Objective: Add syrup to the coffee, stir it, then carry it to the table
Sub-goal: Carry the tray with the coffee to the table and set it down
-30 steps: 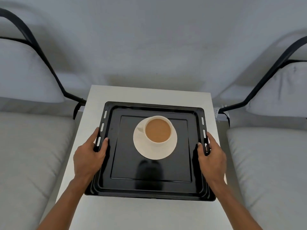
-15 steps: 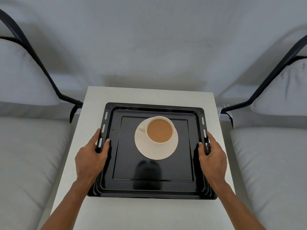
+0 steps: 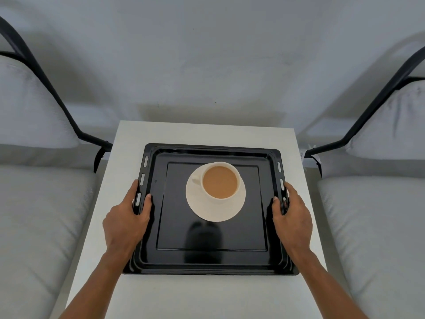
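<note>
Left hand (image 3: 125, 223) and right hand (image 3: 293, 219) closed, arms forward.

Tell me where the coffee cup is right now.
In the head view, the cup sits on its saucer, slightly behind the middle of the black tray, between the left hand and right hand.

A small white rectangular table (image 3: 128, 157) fills the lower centre of the frame; a glossy black metal tray (image 3: 207, 261) lies flat on it.

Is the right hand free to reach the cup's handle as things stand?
Probably not easily: the right hand grips the tray edge, and the cup handle points left, away from it.
</note>
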